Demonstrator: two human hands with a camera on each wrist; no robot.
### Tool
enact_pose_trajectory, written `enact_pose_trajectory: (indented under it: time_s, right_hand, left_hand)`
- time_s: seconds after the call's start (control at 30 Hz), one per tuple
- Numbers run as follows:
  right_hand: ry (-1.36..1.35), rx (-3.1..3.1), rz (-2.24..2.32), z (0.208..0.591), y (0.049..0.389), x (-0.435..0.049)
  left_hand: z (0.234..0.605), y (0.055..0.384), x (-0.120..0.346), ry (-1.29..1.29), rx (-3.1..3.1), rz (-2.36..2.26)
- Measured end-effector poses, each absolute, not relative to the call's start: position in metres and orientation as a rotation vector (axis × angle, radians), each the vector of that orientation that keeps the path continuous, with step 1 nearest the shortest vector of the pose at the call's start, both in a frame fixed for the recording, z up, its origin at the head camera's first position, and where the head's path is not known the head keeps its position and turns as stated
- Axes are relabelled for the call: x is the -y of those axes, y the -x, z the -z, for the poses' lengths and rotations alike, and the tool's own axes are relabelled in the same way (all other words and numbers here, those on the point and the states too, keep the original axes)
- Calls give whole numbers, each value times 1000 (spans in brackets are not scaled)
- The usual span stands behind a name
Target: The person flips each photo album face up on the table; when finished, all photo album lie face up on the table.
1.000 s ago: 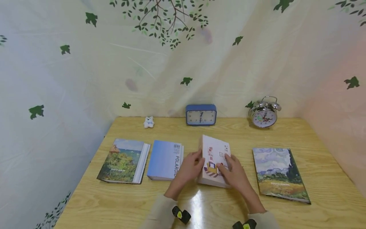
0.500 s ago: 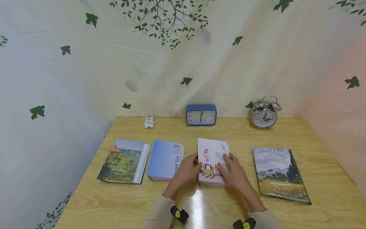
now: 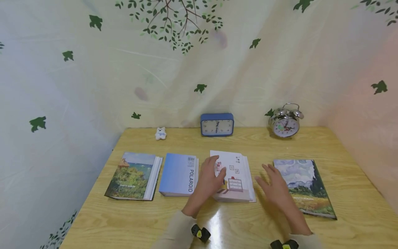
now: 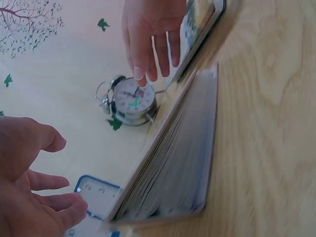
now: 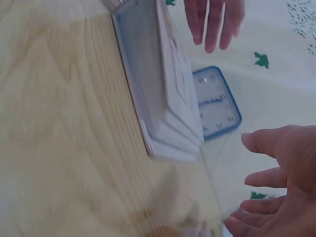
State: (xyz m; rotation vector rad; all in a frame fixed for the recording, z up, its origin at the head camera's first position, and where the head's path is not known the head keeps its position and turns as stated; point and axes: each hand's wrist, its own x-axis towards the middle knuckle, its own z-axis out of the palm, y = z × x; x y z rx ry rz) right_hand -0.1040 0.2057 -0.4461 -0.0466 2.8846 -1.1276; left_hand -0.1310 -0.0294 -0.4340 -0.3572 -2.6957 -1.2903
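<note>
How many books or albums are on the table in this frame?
4: a seaside album at far left, a blue POLAROID album beside it, a white album partly behind the left hand, and a cloudy-landscape album at right, partly behind the right hand. No others show.

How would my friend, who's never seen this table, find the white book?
On the wooden table, find the blue clock at the back. The white book lies in front of it, partly hidden by the left hand. Its white cover shows drawn drawers, unlike the blue album and landscape album beside it.

A book lies right of the Polaroid album, seemingly apart.
</note>
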Motion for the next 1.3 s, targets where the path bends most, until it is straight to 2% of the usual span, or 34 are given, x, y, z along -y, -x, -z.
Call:
enact_pose_trajectory:
  time_s: [0.7,0.93,1.3]
  right_hand:
    - [-200,-2951,947,438,78,-337]
    - [-199,-2861,918,445,74,-351]
    - [-199,-2791,910,452,74,-356]
  left_hand:
    - [451,93,-62,734,2788,1111]
    - [454,80,-90,730,2885,1620]
    - [470,75,-119,745,2946,1411]
